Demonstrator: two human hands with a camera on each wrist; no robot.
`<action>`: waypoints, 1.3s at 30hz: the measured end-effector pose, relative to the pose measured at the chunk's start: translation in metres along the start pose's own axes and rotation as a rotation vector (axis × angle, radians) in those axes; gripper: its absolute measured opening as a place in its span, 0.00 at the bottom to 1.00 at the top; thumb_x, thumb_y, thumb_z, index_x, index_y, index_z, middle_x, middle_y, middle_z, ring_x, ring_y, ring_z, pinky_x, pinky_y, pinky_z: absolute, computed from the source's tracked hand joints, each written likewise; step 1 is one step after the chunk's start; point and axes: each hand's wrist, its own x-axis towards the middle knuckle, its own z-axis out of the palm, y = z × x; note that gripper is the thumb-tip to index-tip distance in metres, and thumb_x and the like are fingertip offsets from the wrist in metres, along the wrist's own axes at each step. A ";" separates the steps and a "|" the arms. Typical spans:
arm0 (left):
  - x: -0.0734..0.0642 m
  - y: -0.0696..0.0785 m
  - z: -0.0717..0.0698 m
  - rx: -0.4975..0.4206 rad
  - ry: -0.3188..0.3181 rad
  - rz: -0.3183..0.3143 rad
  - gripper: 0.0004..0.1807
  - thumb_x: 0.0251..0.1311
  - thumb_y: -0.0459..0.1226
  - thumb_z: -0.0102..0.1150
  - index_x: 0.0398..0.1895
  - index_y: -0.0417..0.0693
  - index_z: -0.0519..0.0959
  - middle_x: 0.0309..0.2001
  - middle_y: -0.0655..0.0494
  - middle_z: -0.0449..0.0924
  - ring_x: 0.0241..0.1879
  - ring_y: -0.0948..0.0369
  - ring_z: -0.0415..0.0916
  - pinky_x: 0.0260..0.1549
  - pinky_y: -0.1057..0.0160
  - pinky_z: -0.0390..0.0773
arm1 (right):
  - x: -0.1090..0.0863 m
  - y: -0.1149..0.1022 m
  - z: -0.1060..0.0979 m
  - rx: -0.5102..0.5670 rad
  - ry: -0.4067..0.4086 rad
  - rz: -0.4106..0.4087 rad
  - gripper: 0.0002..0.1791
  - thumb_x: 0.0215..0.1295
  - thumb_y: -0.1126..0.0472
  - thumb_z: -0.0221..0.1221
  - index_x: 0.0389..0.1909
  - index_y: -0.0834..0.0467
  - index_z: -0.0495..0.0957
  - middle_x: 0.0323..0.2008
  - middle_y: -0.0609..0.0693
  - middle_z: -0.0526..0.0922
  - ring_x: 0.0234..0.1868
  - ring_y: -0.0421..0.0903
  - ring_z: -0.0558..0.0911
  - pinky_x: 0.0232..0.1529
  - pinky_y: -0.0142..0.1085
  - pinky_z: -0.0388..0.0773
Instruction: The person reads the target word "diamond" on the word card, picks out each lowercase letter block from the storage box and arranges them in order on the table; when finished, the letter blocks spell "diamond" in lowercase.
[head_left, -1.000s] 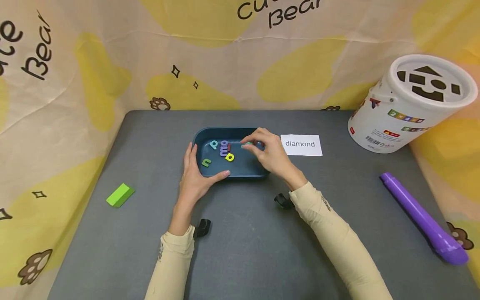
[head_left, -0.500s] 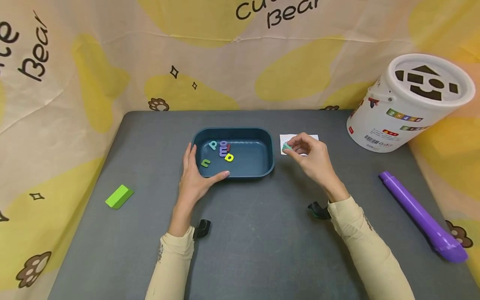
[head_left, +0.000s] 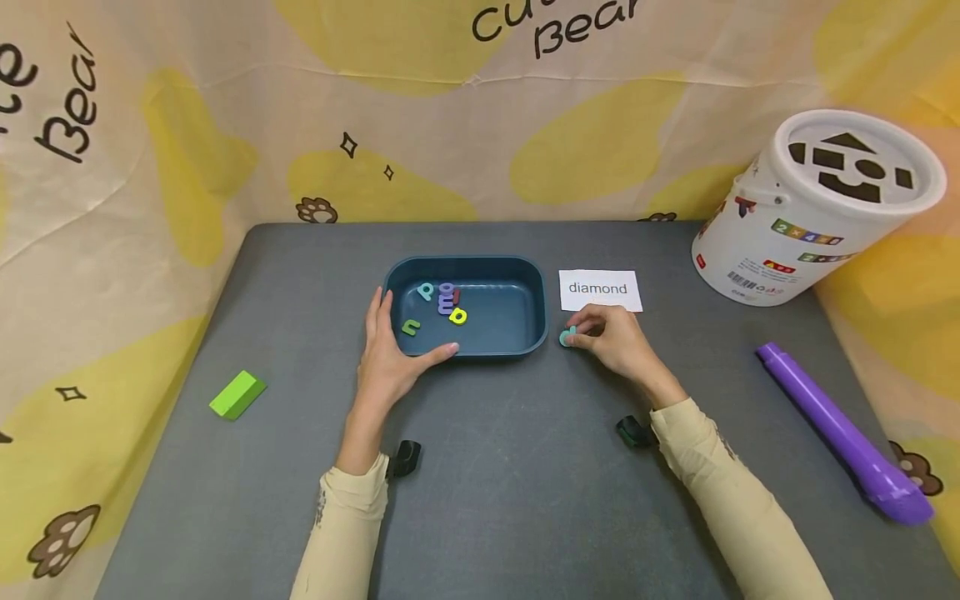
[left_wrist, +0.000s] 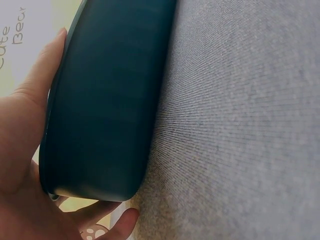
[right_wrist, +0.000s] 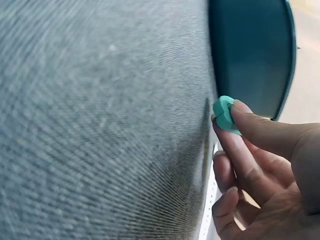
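A teal plastic letter (head_left: pixel 566 337), shaped like a small d, is pinched between the thumb and forefinger of my right hand (head_left: pixel 618 340). Below the white card (head_left: pixel 600 304) printed "diamond", that hand is low over the table, and the right wrist view shows the letter (right_wrist: pixel 223 114) close to the tabletop. My left hand (head_left: pixel 388 360) holds the dark blue tray (head_left: pixel 510 354) at its near left corner, thumb on the front rim and fingers along the left side. Inside the tray lie a yellow letter (head_left: pixel 458 317), a green n (head_left: pixel 410 327), a light blue letter (head_left: pixel 425 291) and purple and red letters.
A light green block (head_left: pixel 237 395) lies at the left. On the right are a purple marker-shaped stick (head_left: pixel 843 433) and a large white bucket (head_left: pixel 787 233) with shape holes in its lid. Patterned cloth (head_left: pixel 420 117) hangs behind the grey table (head_left: pixel 495 500).
My right hand has lifted the teal letter out of the tray, carried it right over the card, then brought it down toward the table just below the card. My left hand stays put.
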 end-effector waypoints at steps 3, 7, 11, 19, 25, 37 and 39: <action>0.000 0.000 0.000 0.001 -0.002 -0.004 0.74 0.46 0.64 0.81 0.89 0.63 0.40 0.88 0.63 0.31 0.83 0.42 0.54 0.70 0.24 0.62 | 0.003 0.002 0.003 -0.018 -0.026 0.021 0.08 0.63 0.62 0.75 0.40 0.59 0.89 0.32 0.52 0.91 0.36 0.48 0.84 0.42 0.40 0.75; 0.000 0.000 0.000 -0.001 -0.001 -0.002 0.74 0.46 0.63 0.82 0.89 0.63 0.40 0.88 0.62 0.31 0.83 0.42 0.53 0.69 0.23 0.61 | 0.005 0.003 0.007 -0.029 -0.018 0.025 0.10 0.61 0.62 0.77 0.41 0.61 0.90 0.35 0.54 0.87 0.36 0.48 0.78 0.41 0.38 0.72; 0.000 0.000 0.000 -0.004 -0.002 -0.003 0.74 0.46 0.63 0.82 0.89 0.62 0.40 0.88 0.64 0.30 0.83 0.42 0.53 0.69 0.23 0.60 | 0.006 0.003 0.010 -0.034 0.001 0.008 0.12 0.60 0.63 0.77 0.43 0.62 0.91 0.38 0.57 0.84 0.38 0.50 0.75 0.42 0.39 0.69; 0.000 0.000 0.001 0.001 0.003 0.001 0.74 0.46 0.63 0.82 0.89 0.61 0.41 0.88 0.61 0.31 0.83 0.42 0.53 0.70 0.24 0.62 | 0.005 -0.009 0.008 -0.096 0.014 -0.010 0.13 0.60 0.64 0.77 0.45 0.60 0.89 0.41 0.57 0.85 0.40 0.52 0.77 0.41 0.40 0.70; 0.001 0.001 0.001 0.001 0.004 -0.001 0.74 0.46 0.63 0.82 0.89 0.62 0.41 0.88 0.62 0.31 0.83 0.42 0.53 0.69 0.23 0.61 | 0.013 -0.029 0.014 0.004 0.200 -0.155 0.10 0.64 0.71 0.71 0.46 0.64 0.86 0.42 0.59 0.85 0.40 0.54 0.80 0.39 0.37 0.70; 0.002 0.000 0.000 0.016 0.001 -0.004 0.74 0.47 0.63 0.81 0.89 0.61 0.40 0.89 0.58 0.32 0.83 0.41 0.51 0.70 0.21 0.59 | 0.030 -0.083 0.058 -0.001 -0.058 -0.359 0.29 0.68 0.66 0.70 0.70 0.57 0.78 0.67 0.57 0.81 0.56 0.59 0.86 0.55 0.52 0.85; 0.001 0.000 0.000 0.015 0.001 0.000 0.73 0.48 0.63 0.81 0.89 0.60 0.40 0.89 0.58 0.32 0.83 0.41 0.51 0.70 0.21 0.59 | 0.035 -0.088 0.064 -0.043 -0.108 -0.342 0.31 0.70 0.63 0.70 0.72 0.55 0.77 0.71 0.54 0.79 0.60 0.57 0.85 0.57 0.53 0.84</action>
